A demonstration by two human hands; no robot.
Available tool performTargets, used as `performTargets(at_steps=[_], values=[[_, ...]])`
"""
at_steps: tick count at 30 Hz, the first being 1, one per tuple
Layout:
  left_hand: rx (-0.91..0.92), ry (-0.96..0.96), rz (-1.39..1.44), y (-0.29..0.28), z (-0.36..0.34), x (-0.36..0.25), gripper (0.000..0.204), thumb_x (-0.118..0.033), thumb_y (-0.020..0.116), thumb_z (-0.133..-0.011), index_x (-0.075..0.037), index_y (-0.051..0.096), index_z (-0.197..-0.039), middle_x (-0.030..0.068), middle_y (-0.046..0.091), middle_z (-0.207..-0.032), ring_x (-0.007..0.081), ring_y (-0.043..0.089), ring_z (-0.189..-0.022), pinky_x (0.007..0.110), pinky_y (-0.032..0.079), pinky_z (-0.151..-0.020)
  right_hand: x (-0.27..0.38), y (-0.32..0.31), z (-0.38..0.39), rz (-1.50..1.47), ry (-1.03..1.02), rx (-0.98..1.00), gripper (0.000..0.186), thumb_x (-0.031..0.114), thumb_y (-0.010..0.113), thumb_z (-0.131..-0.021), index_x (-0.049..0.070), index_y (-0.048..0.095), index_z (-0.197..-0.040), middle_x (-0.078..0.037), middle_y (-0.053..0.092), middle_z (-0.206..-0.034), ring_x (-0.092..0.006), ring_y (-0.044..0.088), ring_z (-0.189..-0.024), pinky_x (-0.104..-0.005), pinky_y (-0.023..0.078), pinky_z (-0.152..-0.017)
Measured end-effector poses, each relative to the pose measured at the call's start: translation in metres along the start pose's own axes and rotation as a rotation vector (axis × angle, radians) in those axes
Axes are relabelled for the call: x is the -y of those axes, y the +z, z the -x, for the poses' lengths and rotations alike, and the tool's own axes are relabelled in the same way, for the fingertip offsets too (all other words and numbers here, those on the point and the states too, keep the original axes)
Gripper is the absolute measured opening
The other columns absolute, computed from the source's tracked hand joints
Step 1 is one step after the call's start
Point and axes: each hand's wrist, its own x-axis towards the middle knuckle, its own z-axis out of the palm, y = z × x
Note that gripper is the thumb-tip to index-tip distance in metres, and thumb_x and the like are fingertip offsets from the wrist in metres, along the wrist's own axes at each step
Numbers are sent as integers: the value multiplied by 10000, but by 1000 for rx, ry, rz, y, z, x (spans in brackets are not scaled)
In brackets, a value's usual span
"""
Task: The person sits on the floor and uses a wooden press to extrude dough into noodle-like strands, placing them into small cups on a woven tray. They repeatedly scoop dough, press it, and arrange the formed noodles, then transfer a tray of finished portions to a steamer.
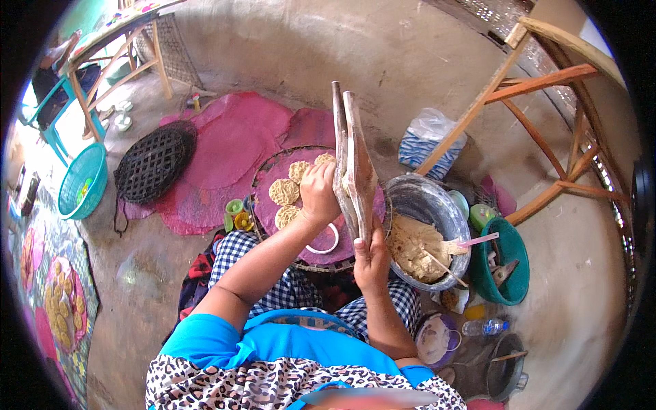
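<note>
A wooden press (355,154) made of two long hinged pieces stands nearly upright in front of me. My right hand (372,262) is wrapped around its lower part. At its left side, my left hand (319,192) is closed against the wood, its fingertips partly hidden. Below lies a round woven tray (328,267) lined with a pink sheet. Several round cakes of stringy dough (283,192) rest on the sheet, beside and beyond my left hand. Nearer to me, a white ring (333,236) lies on it, partly behind my left forearm.
Right of the tray stands a grey basin (398,186) of dough (417,239) with a pink-handled spatula (478,240). A green tub (509,294) holding tools, a water bottle (484,326) and a wooden frame (536,201) are farther right. Pink sheets (232,147) and a black basket (156,162) lie left.
</note>
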Motion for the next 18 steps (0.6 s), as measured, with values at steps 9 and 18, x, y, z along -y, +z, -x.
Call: performTargets(at_steps=[9, 18], values=[[923, 11, 598, -45, -35, -25, 391, -178, 717, -634, -45, 608, -985, 146, 615, -963, 292, 589, -920, 388, 455, -802, -14, -64, -17, 428, -125, 114, 665, 627, 631, -664, 72, 521, -1013, -129, 608, -733, -319, 619, -703, -382, 468, -599], [1651, -330, 999, -54, -43, -39, 293, -90, 696, -702, -7, 596, -965, 93, 639, -872, 167, 614, -739, 282, 489, -617, -8, -82, -2, 11, -74, 174, 514, 536, 656, -712, 47, 551, -829, -116, 589, -666, -300, 614, -652, -365, 454, -554]])
